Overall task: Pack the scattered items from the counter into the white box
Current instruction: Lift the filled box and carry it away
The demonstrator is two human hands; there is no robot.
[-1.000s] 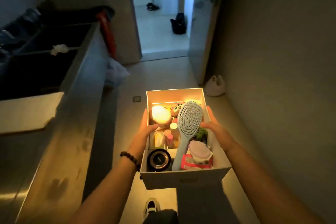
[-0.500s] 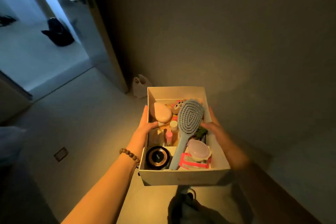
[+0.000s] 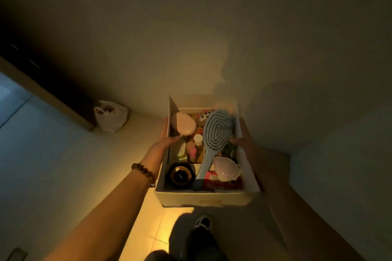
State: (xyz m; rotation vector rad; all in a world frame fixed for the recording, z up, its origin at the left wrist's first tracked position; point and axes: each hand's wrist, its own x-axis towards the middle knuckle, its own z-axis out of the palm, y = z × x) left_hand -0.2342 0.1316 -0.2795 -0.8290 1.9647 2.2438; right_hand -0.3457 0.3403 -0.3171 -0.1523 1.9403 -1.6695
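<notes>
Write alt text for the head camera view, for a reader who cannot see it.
Two hands, left and right, carry a packed white box through a dim room toward a wall. A blue hairbrush lies on top, beside a pink egg-shaped case and a black round jar.

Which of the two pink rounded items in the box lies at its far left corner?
The larger pink oval case, beside the left hand at the white box's far left corner. The other, a pink lidded container, sits near right by the blue hairbrush handle.
</notes>
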